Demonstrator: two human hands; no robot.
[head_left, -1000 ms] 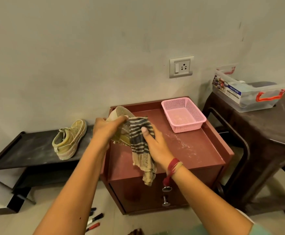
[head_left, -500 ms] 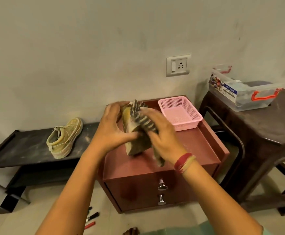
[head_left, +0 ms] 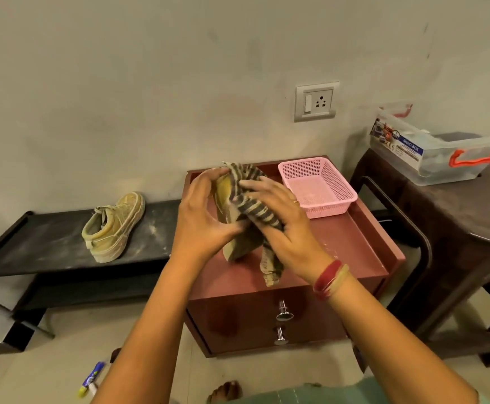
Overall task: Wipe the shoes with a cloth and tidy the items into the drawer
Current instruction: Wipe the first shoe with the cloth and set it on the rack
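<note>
Shoe (head_left: 228, 228) has swung upright in our gripping left hand (head_left: 200, 225), so our right hand (head_left: 286, 223), clutching the cloth (head_left: 252, 207), now wipes its toe.

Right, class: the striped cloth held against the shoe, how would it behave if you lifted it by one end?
Probably floppy: the striped cloth drapes round the shoe and its free end hangs limp below the right hand. Likely light, as it bunches easily. Its coarse-looking weave should resist slipping.

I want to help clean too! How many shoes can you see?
2. One tan shoe is held in the left hand above the red cabinet, striped cloth over it. The other shoe sits on the black bench. The shut drawers could hide more.
</note>
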